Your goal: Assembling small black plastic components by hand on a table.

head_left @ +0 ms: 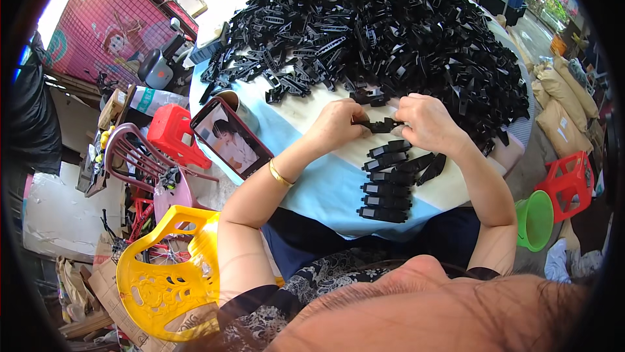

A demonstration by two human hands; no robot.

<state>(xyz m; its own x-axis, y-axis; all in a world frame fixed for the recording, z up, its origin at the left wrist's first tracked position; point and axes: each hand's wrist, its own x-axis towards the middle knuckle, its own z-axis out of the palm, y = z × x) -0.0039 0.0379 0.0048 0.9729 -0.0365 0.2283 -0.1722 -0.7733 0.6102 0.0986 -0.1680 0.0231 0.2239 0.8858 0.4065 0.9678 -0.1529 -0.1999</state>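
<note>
Over table (306,114), L hand (335,127) & R hand (426,124) pinch black clip (381,125).

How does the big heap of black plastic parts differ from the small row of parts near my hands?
The heap is huge and jumbled, covering the far table; the row holds only a few pieces, laid side by side in a neat column on the blue cloth. Both are black plastic parts.

A: Item in hand?
B: One black plastic clip (379,125), long and narrow, lying level, pinched at both ends between the left hand (337,126) and right hand (426,123).
A: Location?
B: Above the cloth, just near of the large black heap, far of the stacked row.
</note>
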